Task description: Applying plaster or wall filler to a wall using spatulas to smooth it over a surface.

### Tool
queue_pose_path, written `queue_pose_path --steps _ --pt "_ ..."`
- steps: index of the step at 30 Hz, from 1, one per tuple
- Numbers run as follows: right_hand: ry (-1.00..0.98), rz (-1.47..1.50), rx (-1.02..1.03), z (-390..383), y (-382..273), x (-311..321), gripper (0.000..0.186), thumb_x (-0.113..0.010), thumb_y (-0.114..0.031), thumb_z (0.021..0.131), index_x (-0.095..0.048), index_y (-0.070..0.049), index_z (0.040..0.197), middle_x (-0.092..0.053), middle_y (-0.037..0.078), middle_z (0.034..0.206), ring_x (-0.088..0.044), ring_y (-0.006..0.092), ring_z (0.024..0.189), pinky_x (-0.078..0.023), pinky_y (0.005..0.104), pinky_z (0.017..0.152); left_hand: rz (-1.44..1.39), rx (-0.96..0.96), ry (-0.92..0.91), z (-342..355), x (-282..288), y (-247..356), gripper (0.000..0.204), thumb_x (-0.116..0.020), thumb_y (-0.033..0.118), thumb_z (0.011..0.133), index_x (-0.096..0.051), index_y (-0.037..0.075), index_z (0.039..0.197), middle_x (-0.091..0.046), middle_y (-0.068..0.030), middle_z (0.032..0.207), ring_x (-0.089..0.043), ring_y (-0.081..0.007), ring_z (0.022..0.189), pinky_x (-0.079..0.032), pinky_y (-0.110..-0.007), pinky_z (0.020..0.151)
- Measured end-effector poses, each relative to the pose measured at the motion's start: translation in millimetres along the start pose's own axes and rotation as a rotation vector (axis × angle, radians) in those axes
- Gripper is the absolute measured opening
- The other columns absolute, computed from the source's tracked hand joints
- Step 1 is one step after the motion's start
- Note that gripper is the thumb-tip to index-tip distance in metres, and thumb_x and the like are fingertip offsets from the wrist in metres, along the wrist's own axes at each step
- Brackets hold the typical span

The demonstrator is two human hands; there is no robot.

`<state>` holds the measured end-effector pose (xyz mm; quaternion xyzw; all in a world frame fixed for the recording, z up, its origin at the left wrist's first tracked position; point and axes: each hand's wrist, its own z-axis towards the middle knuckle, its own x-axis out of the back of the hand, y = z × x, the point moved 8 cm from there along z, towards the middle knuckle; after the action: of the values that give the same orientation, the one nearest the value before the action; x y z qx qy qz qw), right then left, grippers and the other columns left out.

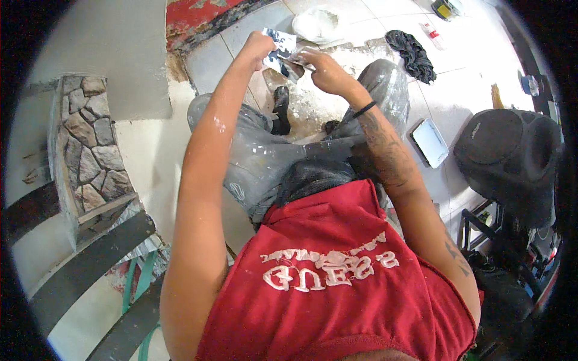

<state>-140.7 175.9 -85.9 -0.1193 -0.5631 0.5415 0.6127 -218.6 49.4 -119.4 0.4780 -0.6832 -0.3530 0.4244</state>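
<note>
Both of my hands are stretched out ahead over the floor between my knees. My left hand is closed on the edge of a flat plate smeared white and dark, which looks like a putty plate. Close to its right, my right hand grips a thin flat scraper, its blade slanting down to the left. The scraper's blade is at the plate's lower right edge; whether they touch I cannot tell. White specks mark my forearms and grey trousers.
Beyond my hands stands a whitish basin. A black cloth and a clear plastic bottle lie at the far right. A white tray sits beside a black speaker. A wall rises at left.
</note>
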Motion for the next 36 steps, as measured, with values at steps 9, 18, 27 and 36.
queue_pose_path --steps 9,18,27,36 --pt "-0.146 0.308 -0.075 -17.0 -34.4 1.3 0.038 -0.053 0.003 0.063 -0.052 0.001 0.101 -0.056 0.013 0.093 -0.055 0.0198 0.084 -0.042 0.0272 0.076 -0.418 0.14 0.144 31.5 65.3 -49.1 0.02 -0.05 -0.007 0.065 -0.049 -0.009 0.085 -0.055 -0.0162 0.078 -0.058 -0.0273 0.069 -0.05 -0.038 0.058" --pt "0.255 0.249 0.166 -7.3 -65.2 74.0 0.052 -0.045 0.014 0.066 -0.039 -0.005 0.114 -0.045 0.012 0.106 -0.046 0.0259 0.1 -0.037 0.0311 0.086 -1.083 -0.11 0.02 -85.1 -5.6 11.5 0.022 -0.046 -0.001 0.072 -0.052 -0.003 0.094 -0.058 -0.0113 0.087 -0.058 -0.0222 0.077 -0.048 -0.034 0.072" --pt "0.104 0.105 -0.011 -25.2 14.2 48.3 0.065 -0.029 0.021 0.053 -0.038 -0.002 0.113 -0.039 0.016 0.116 -0.037 0.0309 0.112 -0.028 0.0347 0.095 -0.97 -0.353 0.216 -105.9 31.2 32.5 0.022 -0.048 -0.007 0.069 -0.054 -0.002 0.09 -0.057 -0.0084 0.084 -0.056 -0.0172 0.074 -0.047 -0.028 0.066" --pt "0.038 -0.099 0.077 -7.1 -91.6 37.4 0.056 -0.036 0.013 0.06 -0.044 -0.008 0.111 -0.04 0.021 0.115 -0.043 0.038 0.101 -0.038 0.0405 0.082 -0.394 -0.535 0.51 -138.3 21.6 64.1 0.016 -0.047 -0.005 0.075 -0.053 -0.005 0.089 -0.056 -0.0054 0.084 -0.051 -0.0105 0.074 -0.041 -0.022 0.064"
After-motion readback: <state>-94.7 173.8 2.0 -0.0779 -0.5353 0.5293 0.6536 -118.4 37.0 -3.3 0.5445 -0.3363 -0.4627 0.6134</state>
